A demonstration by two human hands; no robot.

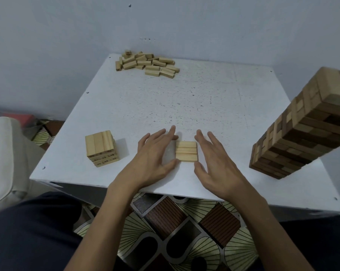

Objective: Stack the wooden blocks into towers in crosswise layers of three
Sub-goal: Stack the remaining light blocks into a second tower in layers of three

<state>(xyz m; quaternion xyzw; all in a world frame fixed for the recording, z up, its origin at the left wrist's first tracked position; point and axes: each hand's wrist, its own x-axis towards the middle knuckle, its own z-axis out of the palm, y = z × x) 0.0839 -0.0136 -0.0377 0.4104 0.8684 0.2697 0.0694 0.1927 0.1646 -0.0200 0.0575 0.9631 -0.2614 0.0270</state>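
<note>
Your left hand (153,153) and right hand (216,159), both released with fingers straight, flank a layer of three blocks (186,151) at lower centre of the surface (204,94). A short tower (101,148) stands left, a tall tower (302,130) right; loose blocks (145,62) lie upper centre.

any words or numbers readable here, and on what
short block stack: dark printed marks on its lower layers' sides, too blurred to read
loose block pile: dark mark on one rear block's end, too small to read
tall tower, three-block layer: no text visible
</note>
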